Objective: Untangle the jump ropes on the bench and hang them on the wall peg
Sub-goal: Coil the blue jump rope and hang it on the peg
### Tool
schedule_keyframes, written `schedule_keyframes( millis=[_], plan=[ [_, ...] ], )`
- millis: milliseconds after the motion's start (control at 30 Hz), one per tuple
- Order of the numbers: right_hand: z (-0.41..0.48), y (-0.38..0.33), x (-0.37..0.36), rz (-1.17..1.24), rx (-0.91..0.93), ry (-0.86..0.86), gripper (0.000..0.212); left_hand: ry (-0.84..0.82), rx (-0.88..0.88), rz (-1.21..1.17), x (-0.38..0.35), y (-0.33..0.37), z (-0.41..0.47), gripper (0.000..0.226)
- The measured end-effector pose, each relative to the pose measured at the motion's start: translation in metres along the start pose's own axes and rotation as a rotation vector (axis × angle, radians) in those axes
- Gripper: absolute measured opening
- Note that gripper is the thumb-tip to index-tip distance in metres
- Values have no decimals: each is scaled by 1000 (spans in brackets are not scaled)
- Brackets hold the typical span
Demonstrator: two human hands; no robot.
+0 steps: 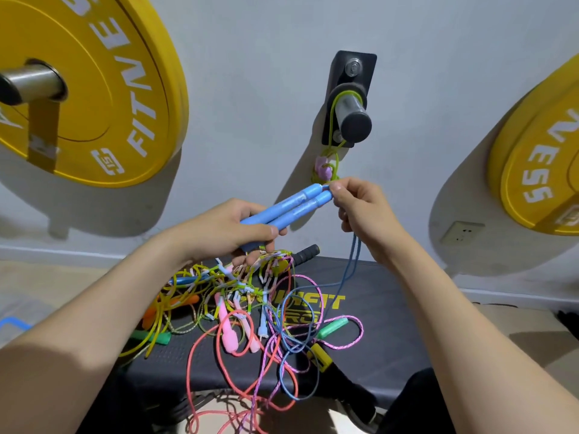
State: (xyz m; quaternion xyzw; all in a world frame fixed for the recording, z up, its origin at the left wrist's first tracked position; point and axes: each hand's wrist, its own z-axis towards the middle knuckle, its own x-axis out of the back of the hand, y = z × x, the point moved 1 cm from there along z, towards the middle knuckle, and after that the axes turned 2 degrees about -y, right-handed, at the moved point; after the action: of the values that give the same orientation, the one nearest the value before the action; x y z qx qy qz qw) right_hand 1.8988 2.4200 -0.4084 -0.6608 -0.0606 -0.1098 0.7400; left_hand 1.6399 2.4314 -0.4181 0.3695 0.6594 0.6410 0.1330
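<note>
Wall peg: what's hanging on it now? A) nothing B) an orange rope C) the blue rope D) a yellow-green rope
D: a yellow-green rope loops round the wall peg; the left hand grips the blue handles, the right hand pinches their blue cord.

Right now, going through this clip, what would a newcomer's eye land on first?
Centre frame, the left hand grips a pair of blue handles while the right hand pinches their blue cord at the tips. Below them, a bright tangle of ropes sprawls across the dark bench. Above, the wall peg already carries a yellow-green rope, flanked by big yellow weight plates.
</note>
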Motion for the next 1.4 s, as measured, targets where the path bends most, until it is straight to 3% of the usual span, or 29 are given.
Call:
schedule_keyframes(
  millis=[200, 367, 467, 567, 667, 767, 833, 933, 1033, 1200, 1400],
  plan=[
    [0, 1, -1, 160, -81, -21, 23, 13, 0, 169, -11, 2, 4, 14],
    [-1, 3, 0, 286, -74, -66, 30, -63, -19, -133, -16, 9, 3, 20],
    [-2, 11, -1, 37, -67, -106, 37, 85, -75, -399, -17, 15, 7, 19],
    [-9, 24, -11, -319, -175, -257, 33, 285, -110, -485, -14, 17, 13, 16],
    [-12, 29, -23, -648, -192, -383, 6, 432, -106, -224, -10, 8, 19, 15],
    [-17, 20, -39, -937, 11, -403, 12, 464, -42, 473, -12, -5, 20, 18],
    [-24, 12, -49, -1006, 200, -448, 16, 366, 19, 731, -19, -10, 19, 24],
    [-31, 4, -55, -1038, 316, -548, 7, 185, 73, 818, -22, -13, 19, 21],
    [-31, 0, -54, -1086, 322, -511, 13, 15, 94, 810, -20, -11, 16, 29],
    [-35, -4, -55, -976, 313, -480, 16, 23, 68, 791, -24, -9, 13, 34],
    [-35, -10, -44, -1023, 408, -404, 41, -79, -14, 814, -26, -8, 9, 11]
  ],
)
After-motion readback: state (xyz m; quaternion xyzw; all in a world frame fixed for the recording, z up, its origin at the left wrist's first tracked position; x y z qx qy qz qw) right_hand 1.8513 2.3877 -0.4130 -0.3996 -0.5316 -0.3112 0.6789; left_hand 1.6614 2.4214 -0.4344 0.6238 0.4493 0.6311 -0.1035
